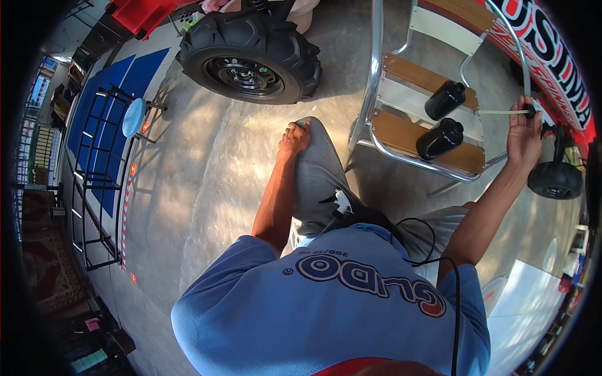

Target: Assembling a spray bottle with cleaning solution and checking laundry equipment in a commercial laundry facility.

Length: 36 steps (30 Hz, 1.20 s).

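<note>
Right hand (524,138) holds a black cap (530,111) with a pale tube (498,112) near the chair (409,67) — seemingly light, the tube likely bendy, the cap the surer grip; the left hand (293,137) rests, loosely curled, on a knee (318,141).

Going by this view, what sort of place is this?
Probably a vehicle workshop or garage: a big treaded tire on a rim, bare concrete floor, and two black bottles lying on a slatted chair.

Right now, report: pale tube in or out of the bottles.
Out: the pale tube, at the right hand, visibly ends short of both black bottles.
</note>
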Each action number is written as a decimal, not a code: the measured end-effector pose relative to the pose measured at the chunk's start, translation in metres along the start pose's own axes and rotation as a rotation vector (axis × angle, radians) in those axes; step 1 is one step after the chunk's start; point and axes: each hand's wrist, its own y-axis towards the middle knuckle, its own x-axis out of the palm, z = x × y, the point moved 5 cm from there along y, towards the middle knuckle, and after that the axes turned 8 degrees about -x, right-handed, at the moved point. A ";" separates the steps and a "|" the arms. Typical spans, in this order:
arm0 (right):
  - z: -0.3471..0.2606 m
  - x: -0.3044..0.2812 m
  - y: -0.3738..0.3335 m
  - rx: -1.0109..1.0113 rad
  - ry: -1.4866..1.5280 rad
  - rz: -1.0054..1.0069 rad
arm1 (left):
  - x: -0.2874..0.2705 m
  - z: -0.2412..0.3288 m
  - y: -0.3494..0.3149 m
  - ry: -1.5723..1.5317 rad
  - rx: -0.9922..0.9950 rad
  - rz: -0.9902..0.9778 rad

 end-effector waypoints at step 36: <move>0.089 0.077 0.005 -0.182 -0.632 -0.458 | -0.087 0.117 -0.172 -0.377 0.721 -0.554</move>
